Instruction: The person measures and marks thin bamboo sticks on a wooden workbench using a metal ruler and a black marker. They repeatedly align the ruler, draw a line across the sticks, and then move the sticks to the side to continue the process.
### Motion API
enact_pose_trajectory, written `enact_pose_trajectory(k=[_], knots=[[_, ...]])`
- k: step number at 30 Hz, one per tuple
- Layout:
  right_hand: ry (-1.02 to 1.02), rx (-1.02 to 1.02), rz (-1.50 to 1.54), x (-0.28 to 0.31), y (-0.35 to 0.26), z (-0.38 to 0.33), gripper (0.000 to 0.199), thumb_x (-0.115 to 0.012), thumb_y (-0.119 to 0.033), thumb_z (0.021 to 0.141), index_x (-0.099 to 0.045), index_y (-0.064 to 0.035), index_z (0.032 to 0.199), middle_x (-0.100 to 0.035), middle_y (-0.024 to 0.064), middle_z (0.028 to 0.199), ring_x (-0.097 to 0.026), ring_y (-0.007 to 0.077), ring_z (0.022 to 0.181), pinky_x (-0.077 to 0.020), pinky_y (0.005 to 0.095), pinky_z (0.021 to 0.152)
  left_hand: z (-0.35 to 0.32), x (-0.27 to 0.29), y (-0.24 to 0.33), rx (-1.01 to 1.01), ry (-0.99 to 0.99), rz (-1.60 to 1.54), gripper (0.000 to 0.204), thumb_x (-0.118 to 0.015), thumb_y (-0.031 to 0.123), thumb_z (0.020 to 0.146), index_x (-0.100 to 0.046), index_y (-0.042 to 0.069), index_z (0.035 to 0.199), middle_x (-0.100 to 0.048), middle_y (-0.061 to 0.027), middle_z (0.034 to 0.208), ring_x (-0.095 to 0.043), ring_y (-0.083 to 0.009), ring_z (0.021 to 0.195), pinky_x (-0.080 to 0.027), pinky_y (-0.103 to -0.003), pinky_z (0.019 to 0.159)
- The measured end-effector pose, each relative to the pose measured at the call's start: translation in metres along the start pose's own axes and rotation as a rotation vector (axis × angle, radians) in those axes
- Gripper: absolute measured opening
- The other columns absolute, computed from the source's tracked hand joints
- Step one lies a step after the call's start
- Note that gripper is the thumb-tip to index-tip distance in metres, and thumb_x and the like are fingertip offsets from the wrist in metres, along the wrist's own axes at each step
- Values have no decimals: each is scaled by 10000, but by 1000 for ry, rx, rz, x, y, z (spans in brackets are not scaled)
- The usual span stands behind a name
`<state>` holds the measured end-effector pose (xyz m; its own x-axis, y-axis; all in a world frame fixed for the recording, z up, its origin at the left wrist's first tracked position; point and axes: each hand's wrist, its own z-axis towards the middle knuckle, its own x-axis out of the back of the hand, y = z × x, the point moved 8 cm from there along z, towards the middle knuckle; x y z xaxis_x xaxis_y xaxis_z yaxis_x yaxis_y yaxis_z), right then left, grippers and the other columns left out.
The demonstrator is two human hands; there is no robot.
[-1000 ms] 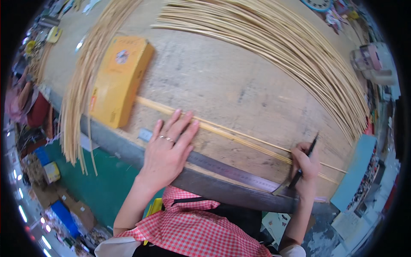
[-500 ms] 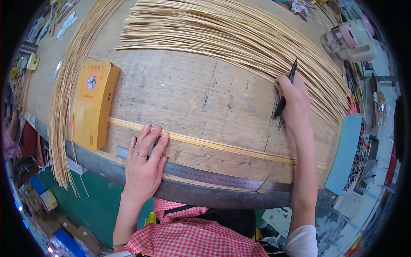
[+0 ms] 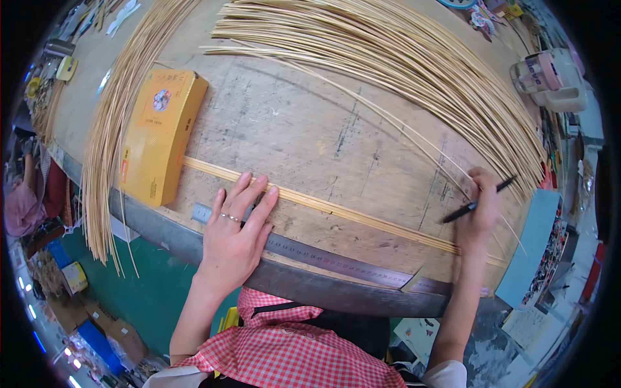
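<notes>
My left hand (image 3: 234, 242) lies flat with its fingers apart, fingertips resting on a row of thin bamboo strips (image 3: 343, 212) laid side by side along the near part of the table. My right hand (image 3: 480, 213) is closed around a black marker pen (image 3: 461, 212) and the right part of two loose bamboo strips (image 3: 396, 123), which slant up toward the pile. A small dark mark shows on the row. Close to the table edge lies a metal ruler (image 3: 336, 262), partly under my left hand. The row's left end meets a yellow box (image 3: 155, 142).
A large pile of bamboo strips (image 3: 388, 58) covers the far side. Another bundle (image 3: 107, 161) hangs over the left edge. A blue box (image 3: 532, 249) stands at the row's right end. A clear jug with a pink band (image 3: 537, 72) sits at the far right.
My right hand has drawn two strips away from the pile, moving nearer and to the right with the pen still in it. My left hand stays on the row. The view has shifted slightly.
</notes>
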<state>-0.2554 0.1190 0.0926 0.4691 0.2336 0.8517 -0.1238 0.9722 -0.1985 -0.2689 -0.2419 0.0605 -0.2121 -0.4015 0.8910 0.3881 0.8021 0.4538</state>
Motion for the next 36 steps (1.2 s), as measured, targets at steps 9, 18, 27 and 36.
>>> enact_pose_trajectory(k=[9, 18, 27, 36], knots=[[-340, -153, 345, 10, -16, -33, 279, -608, 147, 754, -636, 4, 991, -623, 162, 923, -631, 329, 835, -499, 358, 735, -1, 3, -1, -26, 21, 27, 597, -706, 74, 854, -557, 139, 1429, -488, -96, 1497, -439, -321, 1427, -381, -572, 1119], [-403, -138, 349, 2, -43, -45, 365, -580, 133, 647, -645, -4, 979, -598, 157, 926, -618, 315, 850, -496, 355, 745, 1, -1, 1, -55, 1, 59, 603, -692, 82, 872, -525, 124, 1451, -432, -95, 1565, -420, -332, 1438, -376, -565, 1129], [-187, -181, 237, -7, -28, -8, 220, -662, 54, 862, -623, -19, 1065, -613, 195, 1051, -614, 372, 954, -488, 412, 825, 1, -2, 2, -32, -1, 12, 644, -672, -5, 833, -522, 120, 1446, -443, -103, 1552, -383, -363, 1461, -332, -573, 1158], [-323, -266, 343, -13, -24, 5, 121, -583, 79, 878, -544, -4, 957, -553, 153, 891, -555, 321, 802, -434, 366, 720, 1, -1, 0, -44, -4, 8, 642, -679, 20, 843, -517, 125, 1455, -449, -103, 1545, -399, -353, 1451, -341, -560, 1156]])
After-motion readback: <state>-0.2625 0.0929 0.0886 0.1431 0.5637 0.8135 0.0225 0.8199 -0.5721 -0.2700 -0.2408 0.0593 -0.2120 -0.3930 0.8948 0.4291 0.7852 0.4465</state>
